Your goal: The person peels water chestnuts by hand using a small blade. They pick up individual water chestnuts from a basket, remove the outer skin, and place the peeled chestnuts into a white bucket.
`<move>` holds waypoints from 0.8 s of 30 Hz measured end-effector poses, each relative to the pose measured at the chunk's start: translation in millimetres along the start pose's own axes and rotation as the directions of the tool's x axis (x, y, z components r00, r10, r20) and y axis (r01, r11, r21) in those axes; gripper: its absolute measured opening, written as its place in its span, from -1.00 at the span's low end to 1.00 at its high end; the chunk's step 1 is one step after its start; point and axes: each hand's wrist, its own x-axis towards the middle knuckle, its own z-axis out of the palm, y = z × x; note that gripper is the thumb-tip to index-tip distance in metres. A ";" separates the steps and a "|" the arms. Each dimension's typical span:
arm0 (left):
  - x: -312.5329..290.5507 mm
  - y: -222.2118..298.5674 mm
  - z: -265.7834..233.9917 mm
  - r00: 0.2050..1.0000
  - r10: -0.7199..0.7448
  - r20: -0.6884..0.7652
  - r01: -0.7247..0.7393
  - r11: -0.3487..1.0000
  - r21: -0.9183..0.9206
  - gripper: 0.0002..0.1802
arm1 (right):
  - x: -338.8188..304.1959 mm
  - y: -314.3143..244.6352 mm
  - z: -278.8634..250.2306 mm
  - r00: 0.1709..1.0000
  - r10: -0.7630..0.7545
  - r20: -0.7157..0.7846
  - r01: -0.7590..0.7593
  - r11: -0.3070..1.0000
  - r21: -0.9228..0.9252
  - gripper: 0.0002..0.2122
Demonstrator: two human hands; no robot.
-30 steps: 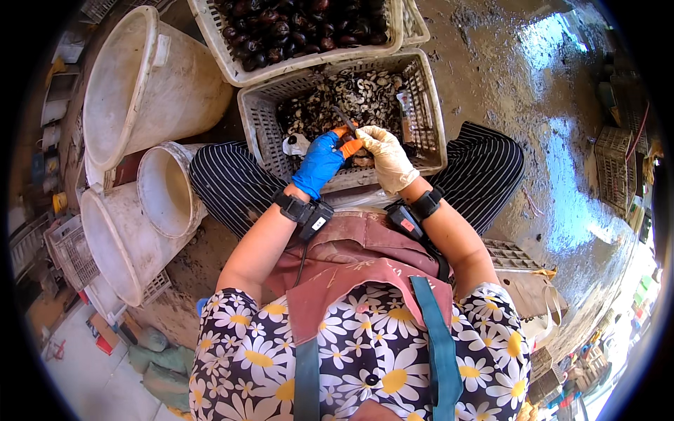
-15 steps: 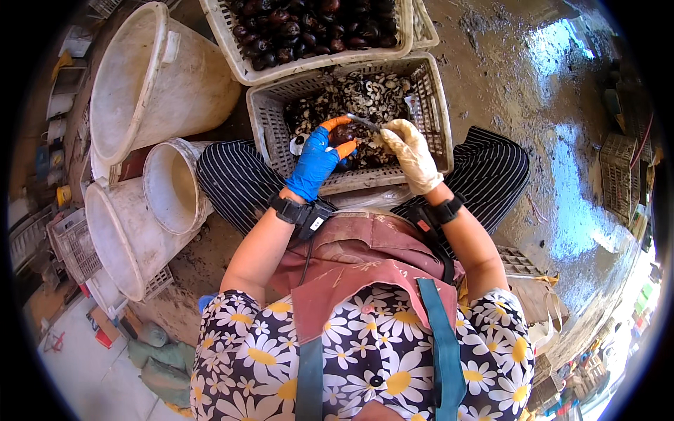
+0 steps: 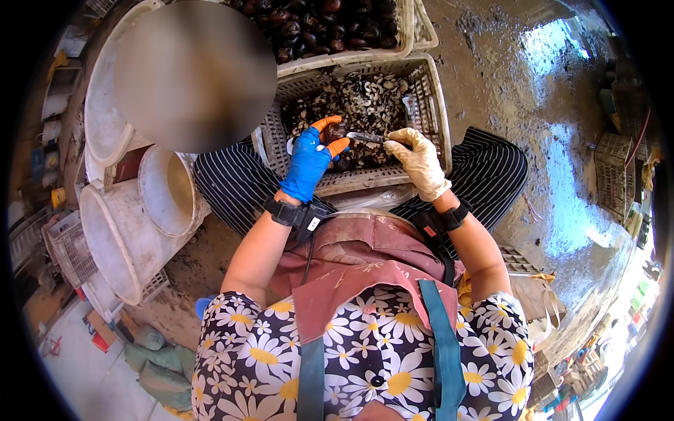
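Note:
My left hand (image 3: 309,161), in a blue glove with orange coverings on thumb and finger, is closed around a dark reddish-brown round piece that looks like a water chestnut (image 3: 335,132). My right hand (image 3: 421,165) wears a cream glove and pinches a slim metal knife (image 3: 366,137). The knife points left, its tip at the water chestnut beside my left thumb. Whether the blade touches the skin is too small to tell. Both hands are above a slatted plastic crate (image 3: 440,116) between my knees. Pale and dark peelings (image 3: 368,95) lie in it.
A second crate (image 3: 406,31) of glossy dark water chestnuts (image 3: 330,24) adjoins the far side. Large white buckets (image 3: 112,235) stand at the left, and a blurred round patch hides part of that area. Wet, muddy floor (image 3: 512,91) extends to the right.
My right hand has turned and shifted slightly right and down, bringing the knife lower and nearly level. My left hand has moved slightly left. A blurred patch now covers the upper left.

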 end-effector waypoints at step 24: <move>3.0 -1.8 -13.1 0.965 0.054 0.257 -0.122 0.959 0.255 -0.54 | 7.1 -17.1 -16.5 0.987 -0.100 0.123 0.143 0.895 -0.422 -0.85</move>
